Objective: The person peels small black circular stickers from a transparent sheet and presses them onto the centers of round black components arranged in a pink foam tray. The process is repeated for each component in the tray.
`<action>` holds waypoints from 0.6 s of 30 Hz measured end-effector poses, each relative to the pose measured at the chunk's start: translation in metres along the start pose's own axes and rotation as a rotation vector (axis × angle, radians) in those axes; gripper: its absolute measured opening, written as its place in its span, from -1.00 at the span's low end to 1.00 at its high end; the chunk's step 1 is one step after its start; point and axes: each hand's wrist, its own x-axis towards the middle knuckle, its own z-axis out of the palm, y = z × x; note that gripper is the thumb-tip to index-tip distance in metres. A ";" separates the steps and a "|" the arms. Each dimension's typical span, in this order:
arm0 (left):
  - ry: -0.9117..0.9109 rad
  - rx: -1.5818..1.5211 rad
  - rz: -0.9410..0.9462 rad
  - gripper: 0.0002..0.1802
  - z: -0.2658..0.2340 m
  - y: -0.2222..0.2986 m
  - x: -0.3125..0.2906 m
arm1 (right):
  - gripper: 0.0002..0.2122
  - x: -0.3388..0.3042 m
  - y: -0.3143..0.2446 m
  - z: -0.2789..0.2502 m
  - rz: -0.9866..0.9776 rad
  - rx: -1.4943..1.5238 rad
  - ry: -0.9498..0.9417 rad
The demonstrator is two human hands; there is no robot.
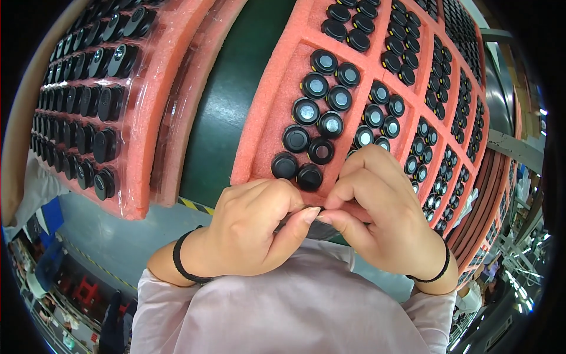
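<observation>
Left hand and right hand pinch a small dark piece, mostly hidden, between thumbs and fingers by the pink foam tray's near edge, seemingly to steady it, while round black parts (some silver-centred) sit in compartments, probably to stay separated.

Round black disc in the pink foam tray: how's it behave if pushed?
The disc probably slides rather than rolls, since it seems to lie flat. Tipped on edge, it could roll, given its circular rim. The foam tray looks slightly textured, so may add some drag.
</observation>
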 end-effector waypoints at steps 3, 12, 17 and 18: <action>-0.004 0.002 -0.017 -0.78 0.000 0.001 0.000 | -0.71 -0.001 -0.002 0.001 -0.022 -0.035 0.016; 0.019 0.016 -0.042 -0.78 -0.001 0.001 -0.002 | -0.71 -0.001 -0.007 0.004 -0.083 -0.144 0.016; 0.028 0.012 -0.063 -0.77 -0.003 0.000 -0.001 | -0.71 0.000 -0.011 -0.001 -0.124 -0.135 -0.006; 0.029 0.008 -0.064 -0.77 -0.003 0.000 -0.001 | -0.71 0.002 -0.008 -0.002 -0.106 -0.116 -0.006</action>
